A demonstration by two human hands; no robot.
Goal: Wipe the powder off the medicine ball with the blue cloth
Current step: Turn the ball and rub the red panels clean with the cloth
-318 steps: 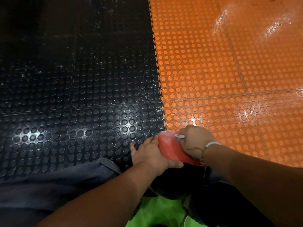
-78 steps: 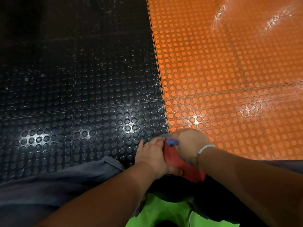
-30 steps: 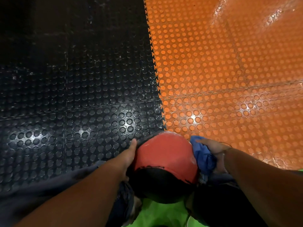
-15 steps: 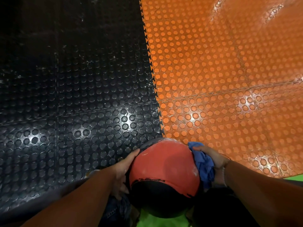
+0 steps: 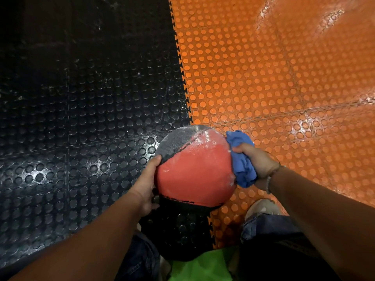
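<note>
- Head view: the medicine ball (image 5: 194, 171) is being held clear of the floor. It is above the toothed seam where the black studded tile (image 5: 81, 118) is joined to the orange studded tile (image 5: 274, 78), just ahead of a shoe (image 5: 261, 207) and a jeans leg (image 5: 269, 226).
- The ball is being braced on its left side by the left grip (image 5: 146, 185). The palm is being pressed flat and spread against the curve, with the thumb up by the grey panel. Nothing is being clasped in it, and how its fingers are lying under the ball cannot be told.
- The blue cloth (image 5: 242, 165) is being clutched in a bunch by the right grip (image 5: 258, 161), with the fingers curled round it. It is being pushed against the ball's right flank at the edge of the red panel.
- White powder (image 5: 192, 133) is being carried as a film across the upper grey panel, along the panel seam and in streaks down the red panel's right edge.
- The step in hand is judged to be the wiping itself, with the cloth being worked on the right side and the dustiest part at the top not yet being reached.
- For the next move, the cloth is probably needing to be dragged up over the crown with firm pressure, since powder is likely being trapped in the textured skin.
- That push would need to be countered by the left grip, and the ball turned so that the dusted faces are being brought to the cloth.
</note>
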